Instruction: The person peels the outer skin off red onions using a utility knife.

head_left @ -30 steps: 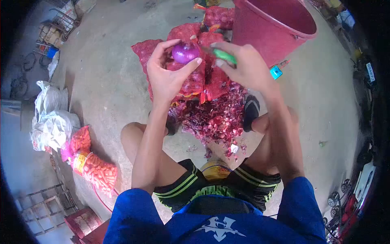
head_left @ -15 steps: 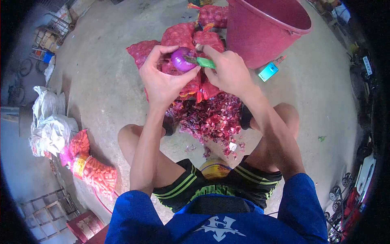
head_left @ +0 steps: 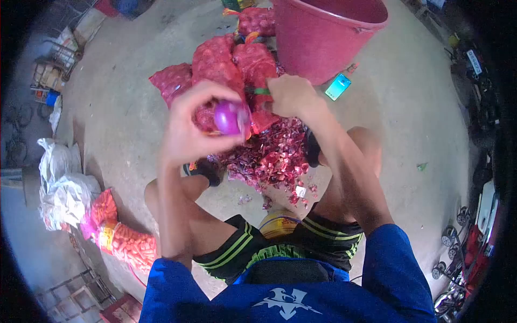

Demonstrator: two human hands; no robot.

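Note:
A shiny purple onion sits between the thumb and fingers of my left hand, which is blurred by motion. My right hand is closed around a green-handled knife, a short way to the right of the onion and apart from it. The knife's blade is hard to make out against the red bags. Beneath my hands, red mesh bags of onions lie on the floor. A heap of loose purple onion skins spreads between my feet.
A large dark-pink tub stands beyond my right hand, with a lit phone on the floor beside it. At left lie white sacks and a bag of carrots. Wheeled items line the right edge.
My hands have moved apart: the left, with the onion, came down and nearer, while the knife in my right hand drew away from the onion. The whole view has shifted slightly.

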